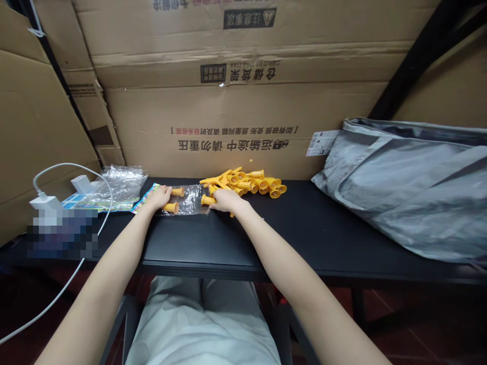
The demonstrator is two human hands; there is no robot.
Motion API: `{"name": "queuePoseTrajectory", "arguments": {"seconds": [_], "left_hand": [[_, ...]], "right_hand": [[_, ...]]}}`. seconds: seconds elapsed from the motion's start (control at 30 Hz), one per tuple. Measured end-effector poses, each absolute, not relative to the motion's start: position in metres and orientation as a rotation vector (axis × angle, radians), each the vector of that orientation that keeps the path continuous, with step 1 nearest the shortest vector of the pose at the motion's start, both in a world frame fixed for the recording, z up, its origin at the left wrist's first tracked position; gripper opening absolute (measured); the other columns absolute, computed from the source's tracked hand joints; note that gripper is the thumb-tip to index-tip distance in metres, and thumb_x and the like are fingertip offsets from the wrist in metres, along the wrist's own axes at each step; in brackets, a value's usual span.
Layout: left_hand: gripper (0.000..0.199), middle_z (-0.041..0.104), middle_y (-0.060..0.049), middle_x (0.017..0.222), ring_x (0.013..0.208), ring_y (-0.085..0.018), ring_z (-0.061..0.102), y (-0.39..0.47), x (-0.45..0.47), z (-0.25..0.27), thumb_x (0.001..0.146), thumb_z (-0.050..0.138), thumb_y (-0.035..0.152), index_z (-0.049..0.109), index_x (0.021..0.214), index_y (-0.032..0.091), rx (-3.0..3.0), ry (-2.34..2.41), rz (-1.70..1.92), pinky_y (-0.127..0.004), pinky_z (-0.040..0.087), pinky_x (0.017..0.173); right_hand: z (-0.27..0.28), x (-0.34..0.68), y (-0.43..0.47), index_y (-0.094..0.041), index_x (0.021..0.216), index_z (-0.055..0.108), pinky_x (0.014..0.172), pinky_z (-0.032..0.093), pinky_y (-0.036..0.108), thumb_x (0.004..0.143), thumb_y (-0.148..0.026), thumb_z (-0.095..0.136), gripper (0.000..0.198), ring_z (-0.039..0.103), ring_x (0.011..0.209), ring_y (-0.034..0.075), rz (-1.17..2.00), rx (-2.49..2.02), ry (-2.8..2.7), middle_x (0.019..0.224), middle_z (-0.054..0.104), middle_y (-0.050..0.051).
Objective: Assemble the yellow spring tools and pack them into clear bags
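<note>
Behind, cardboard walls the table; hands seemingly grip a pouch and yellow piece.

On my screen I have the left arm extended from between 7 and 8 o'clock, the left hand palm-down at 9. My right arm slants in from 5; the right hand has fingertips closed toward 9 o'clock.
</note>
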State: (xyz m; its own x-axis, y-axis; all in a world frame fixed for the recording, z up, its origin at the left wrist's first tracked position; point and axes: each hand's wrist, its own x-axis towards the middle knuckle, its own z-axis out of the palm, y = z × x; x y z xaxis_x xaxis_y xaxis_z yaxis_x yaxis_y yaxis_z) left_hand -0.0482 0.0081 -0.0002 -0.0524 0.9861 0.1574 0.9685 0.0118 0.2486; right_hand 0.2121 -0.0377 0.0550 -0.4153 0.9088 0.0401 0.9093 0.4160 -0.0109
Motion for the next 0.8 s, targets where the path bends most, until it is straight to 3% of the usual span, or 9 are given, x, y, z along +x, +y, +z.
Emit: {"name": "queuePoseTrajectory", "arguments": {"seconds": [0.23,0.5,0.8], "left_hand": [[0.056,0.048,-0.009,0.142,0.135,-0.02,0.038,0.009,-0.049,0.0,0.094,0.018,0.039,0.054,0.131,0.014,2.2,2.126,0.41,-0.034,0.027,0.111],[0.057,0.054,-0.01,0.136,0.129,-0.023,0.045,0.014,-0.052,-0.002,0.093,0.019,0.04,0.058,0.124,0.013,2.327,2.052,0.346,-0.036,0.031,0.109],[0.057,0.057,-0.013,0.132,0.125,-0.023,0.048,0.011,-0.048,0.001,0.093,0.021,0.04,0.06,0.12,0.01,2.372,2.011,0.282,-0.033,0.032,0.107]], "right_hand": [[0.045,0.215,-0.026,-0.016,0.095,0.068,0.08,0.05,0.034,0.082,-0.03,0.063,0.02,0.063,0.093,0.025,0.051,-1.557,-2.604,0.098,0.068,0.012],[0.037,0.219,-0.016,-0.011,0.109,0.063,0.088,0.045,0.032,0.085,-0.033,0.062,0.033,0.059,0.104,0.024,0.08,-1.443,-2.557,0.111,0.063,0.014],[0.052,0.205,-0.036,-0.012,0.094,0.07,0.078,0.044,0.03,0.08,-0.042,0.066,0.033,0.063,0.093,0.025,0.057,-1.508,-2.586,0.094,0.07,0.012]]}}
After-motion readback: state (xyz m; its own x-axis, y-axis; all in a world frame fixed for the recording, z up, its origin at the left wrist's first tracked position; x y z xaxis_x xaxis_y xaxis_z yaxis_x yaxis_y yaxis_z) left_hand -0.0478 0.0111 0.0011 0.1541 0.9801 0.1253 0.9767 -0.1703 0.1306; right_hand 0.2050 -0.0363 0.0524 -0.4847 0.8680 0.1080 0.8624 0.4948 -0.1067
